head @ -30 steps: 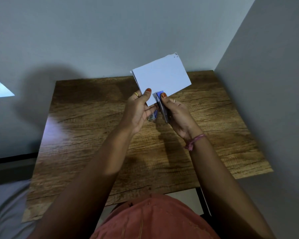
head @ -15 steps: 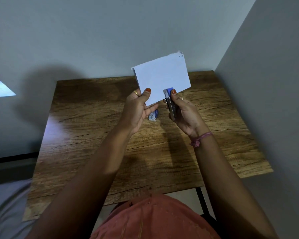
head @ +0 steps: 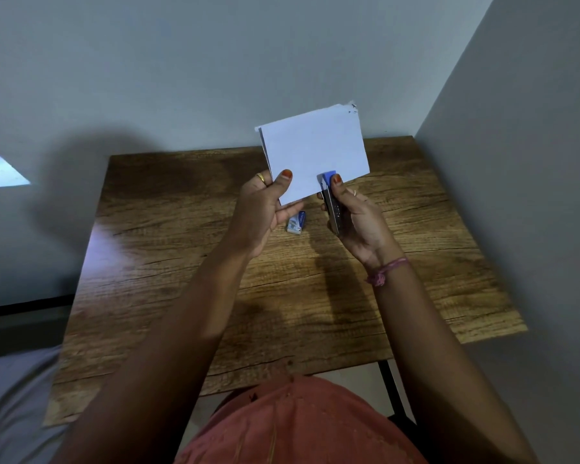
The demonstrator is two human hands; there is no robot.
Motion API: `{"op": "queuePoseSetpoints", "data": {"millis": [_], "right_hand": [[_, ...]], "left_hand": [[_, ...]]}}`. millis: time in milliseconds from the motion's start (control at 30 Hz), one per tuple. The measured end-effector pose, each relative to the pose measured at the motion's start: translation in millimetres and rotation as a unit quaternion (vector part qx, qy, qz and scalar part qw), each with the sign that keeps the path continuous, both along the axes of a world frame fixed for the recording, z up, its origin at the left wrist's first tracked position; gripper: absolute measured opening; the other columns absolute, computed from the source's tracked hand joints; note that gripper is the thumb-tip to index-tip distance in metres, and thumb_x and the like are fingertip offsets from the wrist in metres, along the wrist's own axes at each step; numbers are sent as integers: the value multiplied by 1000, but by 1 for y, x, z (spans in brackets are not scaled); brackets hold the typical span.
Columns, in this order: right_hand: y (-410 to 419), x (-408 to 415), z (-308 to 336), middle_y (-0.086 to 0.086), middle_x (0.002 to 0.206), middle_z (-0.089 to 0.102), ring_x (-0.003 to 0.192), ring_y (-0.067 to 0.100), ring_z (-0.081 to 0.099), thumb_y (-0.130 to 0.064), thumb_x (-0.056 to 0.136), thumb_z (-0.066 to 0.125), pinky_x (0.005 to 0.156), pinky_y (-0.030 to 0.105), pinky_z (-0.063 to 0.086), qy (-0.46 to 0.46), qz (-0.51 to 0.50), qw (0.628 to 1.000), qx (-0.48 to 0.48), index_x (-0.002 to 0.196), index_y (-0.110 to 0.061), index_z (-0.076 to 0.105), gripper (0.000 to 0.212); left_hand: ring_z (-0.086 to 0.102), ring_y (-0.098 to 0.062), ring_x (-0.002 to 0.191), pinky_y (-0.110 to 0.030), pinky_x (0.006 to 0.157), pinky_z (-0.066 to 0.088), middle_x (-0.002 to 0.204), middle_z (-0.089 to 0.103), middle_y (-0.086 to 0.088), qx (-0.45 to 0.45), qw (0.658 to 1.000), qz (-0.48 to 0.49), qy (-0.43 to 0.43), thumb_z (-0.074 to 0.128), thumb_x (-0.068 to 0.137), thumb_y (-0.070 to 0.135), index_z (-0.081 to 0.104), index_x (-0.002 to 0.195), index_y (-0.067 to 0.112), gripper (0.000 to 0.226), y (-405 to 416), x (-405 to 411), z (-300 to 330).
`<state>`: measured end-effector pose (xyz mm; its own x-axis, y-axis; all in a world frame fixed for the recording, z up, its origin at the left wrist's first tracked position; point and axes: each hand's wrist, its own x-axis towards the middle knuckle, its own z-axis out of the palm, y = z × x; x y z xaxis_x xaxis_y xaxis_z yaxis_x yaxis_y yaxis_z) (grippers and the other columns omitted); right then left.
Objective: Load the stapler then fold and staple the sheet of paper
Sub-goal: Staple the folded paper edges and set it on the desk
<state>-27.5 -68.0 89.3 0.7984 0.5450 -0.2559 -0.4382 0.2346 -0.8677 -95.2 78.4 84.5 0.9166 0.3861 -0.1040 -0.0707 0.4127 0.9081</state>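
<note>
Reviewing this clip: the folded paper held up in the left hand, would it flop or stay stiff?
The folded paper probably stays fairly stiff: pinched only at its lower corner by the left hand, it stands up flat. Layered edges suggest the folding adds rigidity. Likely light.

Single head-worn view looks steeply down, close over the wooden table (head: 181, 262).

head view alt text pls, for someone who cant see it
A person holds a folded white paper up over a wooden table, the left hand pinching its lower left corner while the right hand clamps a blue-tipped stapler on its bottom edge. A small staple box lies on the table beneath.
</note>
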Motion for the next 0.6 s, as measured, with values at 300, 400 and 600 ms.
{"op": "queuePoseSetpoints", "data": {"millis": [300, 400, 600], "right_hand": [[8, -4, -1, 9, 90, 69, 80, 16, 65, -30, 85, 64, 65, 23, 53, -6, 3, 999, 32, 99, -4, 66, 29], [14, -8, -5, 6, 92, 66, 88, 20, 58, -34, 79, 68, 71, 28, 45, -24, 1, 1000, 13, 96, -12, 70, 28], [12, -10, -7, -2, 83, 69, 79, 9, 60, -28, 89, 62, 59, 20, 43, -45, -4, 999, 5, 91, -19, 74, 15]], "left_hand": [[67, -12, 99, -32, 89, 52, 98, 73, 7, -26, 1000, 11, 13, 92, 37, 52, 59, 99, 21, 76, -37, -4, -29], [67, -13, 99, -30, 86, 49, 95, 75, 5, -57, 998, 19, -19, 85, 59, 32, 73, 88, 24, 33, -53, 2, -27], [66, -21, 99, -34, 90, 50, 97, 72, -7, -116, 990, 80, -3, 75, 78, 15, 70, 97, 11, 20, -65, 11, -13]]}}
